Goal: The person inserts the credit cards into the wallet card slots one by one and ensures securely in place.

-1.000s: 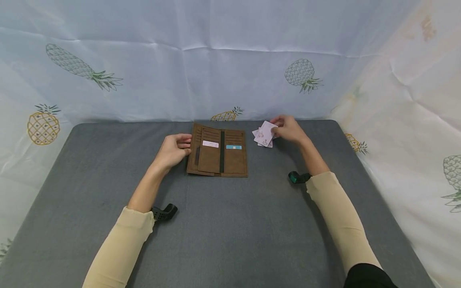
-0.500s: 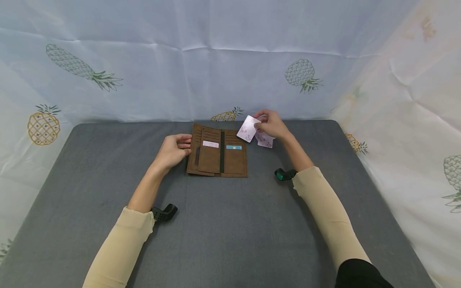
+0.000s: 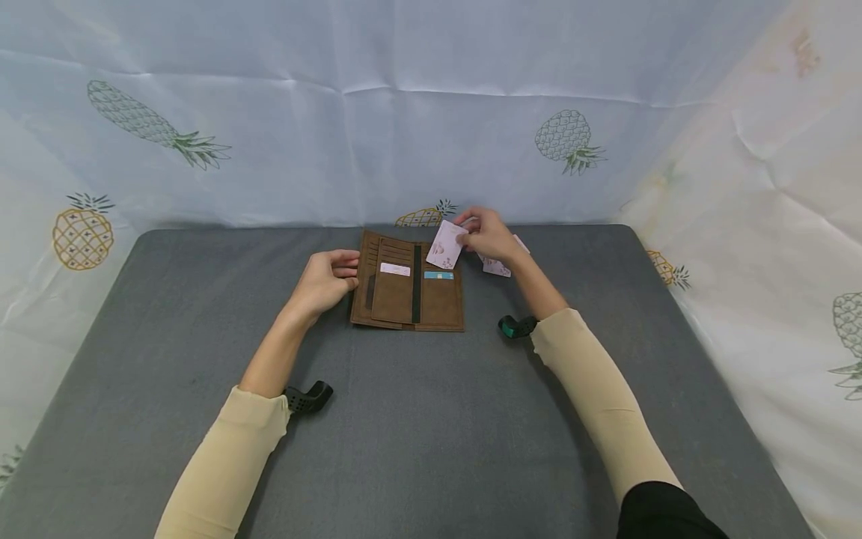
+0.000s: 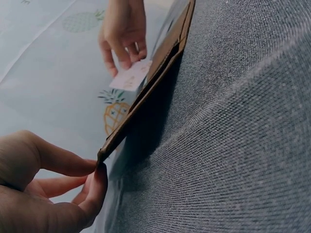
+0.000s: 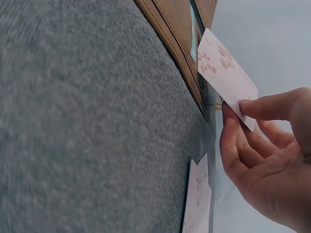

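An open brown wallet (image 3: 438, 307) lies on the grey table, with a pink card (image 3: 394, 269) in a left slot and a blue card (image 3: 439, 275) in a right slot. My left hand (image 3: 322, 283) pinches the wallet's left edge between thumb and fingers, and the left wrist view shows that edge raised off the cloth. Between thumb and fingers, my right hand (image 3: 490, 236) holds a pink card with a floral print (image 5: 226, 70). In the head view this card overlaps the upper right part of the wallet.
More pink cards (image 5: 197, 199) lie on the table just right of the wallet, partly hidden behind my right hand and wrist in the head view. A white curtain with pineapple prints (image 3: 310, 150) hangs behind the table's far edge.
My right hand has lifted one pink card from the loose ones and carried it left over the wallet's right side. My left hand has stayed at the wallet's edge.
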`<state>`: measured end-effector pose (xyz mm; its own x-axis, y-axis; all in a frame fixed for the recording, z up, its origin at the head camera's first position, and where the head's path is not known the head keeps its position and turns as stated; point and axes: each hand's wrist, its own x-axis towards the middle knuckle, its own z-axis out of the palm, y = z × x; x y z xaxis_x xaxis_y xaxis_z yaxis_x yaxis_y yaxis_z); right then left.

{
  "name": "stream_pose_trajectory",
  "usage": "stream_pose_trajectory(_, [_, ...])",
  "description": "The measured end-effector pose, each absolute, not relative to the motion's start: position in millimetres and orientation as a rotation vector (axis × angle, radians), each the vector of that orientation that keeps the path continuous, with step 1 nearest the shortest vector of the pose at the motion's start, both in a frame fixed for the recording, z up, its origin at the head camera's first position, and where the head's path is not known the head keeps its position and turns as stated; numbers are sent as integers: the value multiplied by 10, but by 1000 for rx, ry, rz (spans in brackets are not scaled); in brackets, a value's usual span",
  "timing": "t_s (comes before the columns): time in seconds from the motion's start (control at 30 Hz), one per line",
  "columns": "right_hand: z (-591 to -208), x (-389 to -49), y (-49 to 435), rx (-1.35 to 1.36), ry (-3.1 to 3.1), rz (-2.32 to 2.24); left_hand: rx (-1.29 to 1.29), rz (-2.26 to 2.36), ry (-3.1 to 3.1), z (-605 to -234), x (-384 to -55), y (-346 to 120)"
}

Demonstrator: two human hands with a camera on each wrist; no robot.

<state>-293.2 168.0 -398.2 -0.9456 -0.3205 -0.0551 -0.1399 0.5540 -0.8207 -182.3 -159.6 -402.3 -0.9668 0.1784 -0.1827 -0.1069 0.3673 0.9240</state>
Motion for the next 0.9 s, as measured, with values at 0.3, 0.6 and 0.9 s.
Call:
stream_pose_trajectory(0.3, [-4064,-2928,1629,-457,2577,-1336,63,1631,2375,-4025,-1827,-1593])
stream_pose_trajectory(0.6, [-4070,-2899,1597,-495,2578,-1246,67,1624,2383,-4027,-1822,-1590])
stream_pose_trajectory(0.9, [-4065,-2903,1584,-574,2582,-1167,65,1620,2384,-4021,-1817,-1586])
